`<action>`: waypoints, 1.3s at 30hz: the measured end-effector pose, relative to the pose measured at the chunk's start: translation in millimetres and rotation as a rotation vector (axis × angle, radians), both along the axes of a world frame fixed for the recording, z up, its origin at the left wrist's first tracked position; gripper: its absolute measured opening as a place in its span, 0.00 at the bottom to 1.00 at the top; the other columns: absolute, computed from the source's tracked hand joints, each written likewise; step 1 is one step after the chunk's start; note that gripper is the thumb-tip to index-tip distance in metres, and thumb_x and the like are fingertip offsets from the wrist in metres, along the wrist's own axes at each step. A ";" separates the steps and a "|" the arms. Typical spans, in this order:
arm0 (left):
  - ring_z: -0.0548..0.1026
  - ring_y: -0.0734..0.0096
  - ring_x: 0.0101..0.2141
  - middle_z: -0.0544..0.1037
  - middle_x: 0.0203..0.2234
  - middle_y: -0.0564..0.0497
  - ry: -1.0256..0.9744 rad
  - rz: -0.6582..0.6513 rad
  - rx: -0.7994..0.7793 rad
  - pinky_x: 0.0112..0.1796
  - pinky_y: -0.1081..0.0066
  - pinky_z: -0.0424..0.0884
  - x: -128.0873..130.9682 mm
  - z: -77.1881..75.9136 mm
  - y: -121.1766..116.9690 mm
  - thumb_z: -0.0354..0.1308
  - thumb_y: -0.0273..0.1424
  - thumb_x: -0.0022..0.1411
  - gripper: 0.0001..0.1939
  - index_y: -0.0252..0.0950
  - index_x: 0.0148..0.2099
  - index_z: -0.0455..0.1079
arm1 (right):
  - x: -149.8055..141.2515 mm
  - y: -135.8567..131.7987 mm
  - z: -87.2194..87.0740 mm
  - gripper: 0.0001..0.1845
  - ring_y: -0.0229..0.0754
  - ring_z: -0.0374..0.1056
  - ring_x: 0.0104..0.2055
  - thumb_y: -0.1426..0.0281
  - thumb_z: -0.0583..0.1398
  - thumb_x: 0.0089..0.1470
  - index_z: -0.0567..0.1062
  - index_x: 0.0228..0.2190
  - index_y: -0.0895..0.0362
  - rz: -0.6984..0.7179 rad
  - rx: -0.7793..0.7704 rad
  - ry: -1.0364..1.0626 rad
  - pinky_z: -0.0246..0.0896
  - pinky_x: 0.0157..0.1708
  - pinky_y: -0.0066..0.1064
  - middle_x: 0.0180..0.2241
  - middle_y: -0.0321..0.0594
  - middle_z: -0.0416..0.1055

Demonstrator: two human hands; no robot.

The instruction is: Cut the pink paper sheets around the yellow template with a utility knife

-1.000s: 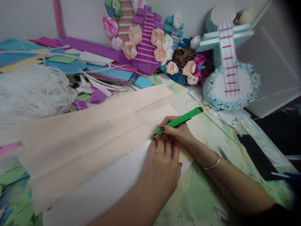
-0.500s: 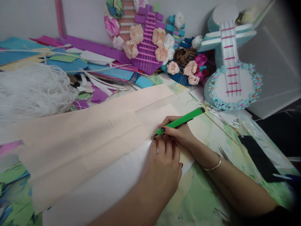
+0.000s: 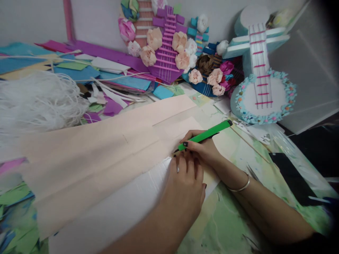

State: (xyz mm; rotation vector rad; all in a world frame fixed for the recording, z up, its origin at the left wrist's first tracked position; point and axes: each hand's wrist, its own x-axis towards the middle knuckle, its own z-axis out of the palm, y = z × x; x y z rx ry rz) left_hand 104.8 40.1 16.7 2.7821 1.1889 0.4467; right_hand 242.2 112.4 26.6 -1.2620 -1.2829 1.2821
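Along the lower edge of a pale peach paper sheet [image 3: 87, 158], my left hand [image 3: 182, 187] lies with its fingers stretched out. Its palm and fingers press on a smooth white sheet [image 3: 111, 208] that partly overlaps the peach one. Just beyond those fingertips, my right hand [image 3: 202, 144] grips a slim green utility knife [image 3: 208, 134] with a black end, held slanted like a pen. The narrow dark tip touches or nearly touches the paper by my left index finger. Exact contact at the tip is too small to tell.
Coloured paper sheets [image 3: 111, 58] and a tangle of white string [image 3: 39, 102] lie at the back left. Paper-flower guitar models [image 3: 169, 46] lean on the wall, with a pale blue one [image 3: 267, 88] at right. A black strip [image 3: 291, 178] and tweezers-like metal points [image 3: 254, 174] lie right.
Both hands and the green utility knife keep nearly the same place on the paper. The whole view has shifted very slightly.
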 end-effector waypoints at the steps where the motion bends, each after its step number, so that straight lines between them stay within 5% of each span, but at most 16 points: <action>1: 0.62 0.39 0.61 0.66 0.60 0.30 0.000 -0.002 -0.005 0.58 0.44 0.59 -0.1 0.2 0.1 0.52 0.42 0.66 0.32 0.23 0.63 0.62 | 0.0 0.1 0.0 0.07 0.34 0.67 0.20 0.69 0.67 0.42 0.75 0.23 0.59 -0.007 -0.004 -0.002 0.59 0.18 0.22 0.19 0.36 0.74; 39: 0.62 0.39 0.60 0.66 0.60 0.30 0.003 0.010 0.032 0.57 0.46 0.60 -0.1 0.5 -0.8 0.53 0.43 0.66 0.32 0.23 0.62 0.63 | 1.0 0.9 0.3 0.08 0.35 0.65 0.20 0.68 0.67 0.42 0.74 0.22 0.58 -0.025 -0.025 -0.034 0.57 0.18 0.23 0.19 0.36 0.72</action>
